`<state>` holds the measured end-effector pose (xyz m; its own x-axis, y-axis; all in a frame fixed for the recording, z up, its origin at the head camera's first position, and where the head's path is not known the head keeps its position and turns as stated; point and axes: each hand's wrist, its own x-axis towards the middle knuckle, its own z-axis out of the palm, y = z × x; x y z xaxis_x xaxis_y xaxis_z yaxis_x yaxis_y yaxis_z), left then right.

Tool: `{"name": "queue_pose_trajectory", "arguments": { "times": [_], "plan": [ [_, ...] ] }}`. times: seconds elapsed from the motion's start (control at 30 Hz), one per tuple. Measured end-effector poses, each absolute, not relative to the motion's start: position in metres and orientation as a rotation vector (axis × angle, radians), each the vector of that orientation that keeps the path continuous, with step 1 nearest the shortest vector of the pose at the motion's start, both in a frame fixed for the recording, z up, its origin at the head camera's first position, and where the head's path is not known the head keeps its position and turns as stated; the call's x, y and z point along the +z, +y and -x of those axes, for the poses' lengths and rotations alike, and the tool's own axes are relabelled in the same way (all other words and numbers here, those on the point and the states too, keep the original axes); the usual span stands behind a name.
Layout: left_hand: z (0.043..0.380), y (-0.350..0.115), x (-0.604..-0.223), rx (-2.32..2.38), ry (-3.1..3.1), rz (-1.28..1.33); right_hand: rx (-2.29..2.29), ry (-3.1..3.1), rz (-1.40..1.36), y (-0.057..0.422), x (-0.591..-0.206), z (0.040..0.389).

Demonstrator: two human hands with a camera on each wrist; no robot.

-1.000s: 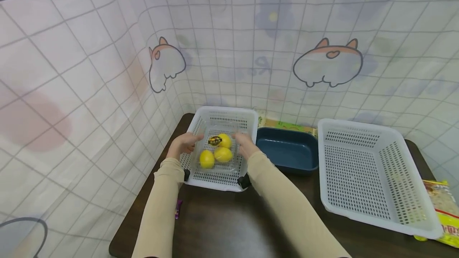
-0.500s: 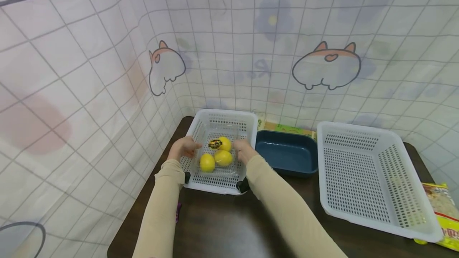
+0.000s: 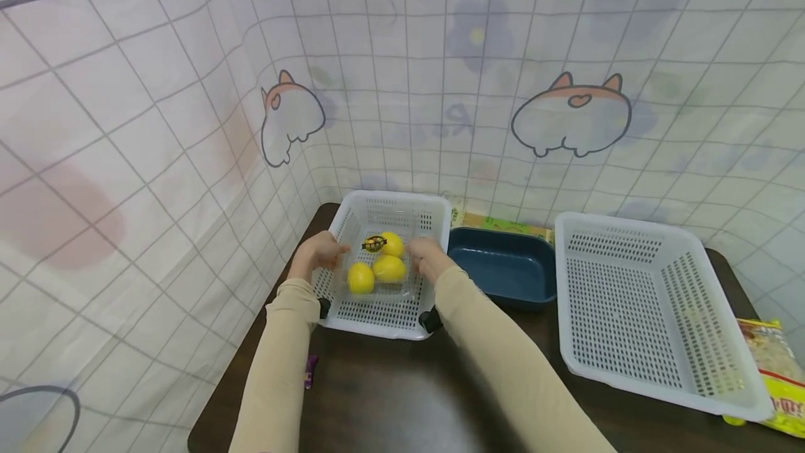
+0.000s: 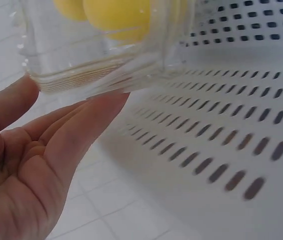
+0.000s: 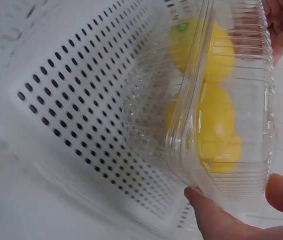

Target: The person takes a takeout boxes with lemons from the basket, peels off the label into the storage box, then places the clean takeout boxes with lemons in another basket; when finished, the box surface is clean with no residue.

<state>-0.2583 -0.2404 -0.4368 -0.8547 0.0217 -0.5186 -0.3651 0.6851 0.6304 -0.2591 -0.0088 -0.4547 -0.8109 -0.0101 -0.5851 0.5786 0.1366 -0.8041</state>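
A clear plastic clamshell box (image 5: 251, 182) with a dark label on its lid holds several yellow lemons (image 3: 388, 269). It is inside the smaller white basket (image 3: 377, 328), lifted off the perforated floor in the right wrist view. My left hand (image 3: 323, 249) grips the left side of the box; in the left wrist view the thumb and fingers (image 4: 94, 117) pinch its edge. On the opposite side my right hand (image 3: 429, 257) holds the box, its thumb and fingertips at the rim and wall in the right wrist view.
A dark blue dish (image 3: 503, 268) stands just right of the basket, with a larger white basket (image 3: 629, 306) beyond it. A yellow food packet (image 3: 780, 369) lies at the far right. On the dark table (image 3: 402, 397), a small purple packet (image 3: 311, 371) lies near my left forearm.
Over the last half second the lemon box has shifted slightly up and to the left in the head view, both hands keeping hold. The baskets have stayed in place.
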Motion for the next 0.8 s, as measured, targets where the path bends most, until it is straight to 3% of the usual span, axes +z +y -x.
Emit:
{"name": "queue_pose_trajectory", "arguments": {
  "times": [0.33,0.8],
  "plan": [
    [0.253,-0.233,-0.400,1.066,2.506,0.132,-1.799,1.985,-0.359,0.015,-0.415,0.254],
    [0.207,-0.215,-0.359,1.155,2.638,-0.087,-1.700,2.077,-0.093,0.066,-0.373,0.212]
  ]
}}
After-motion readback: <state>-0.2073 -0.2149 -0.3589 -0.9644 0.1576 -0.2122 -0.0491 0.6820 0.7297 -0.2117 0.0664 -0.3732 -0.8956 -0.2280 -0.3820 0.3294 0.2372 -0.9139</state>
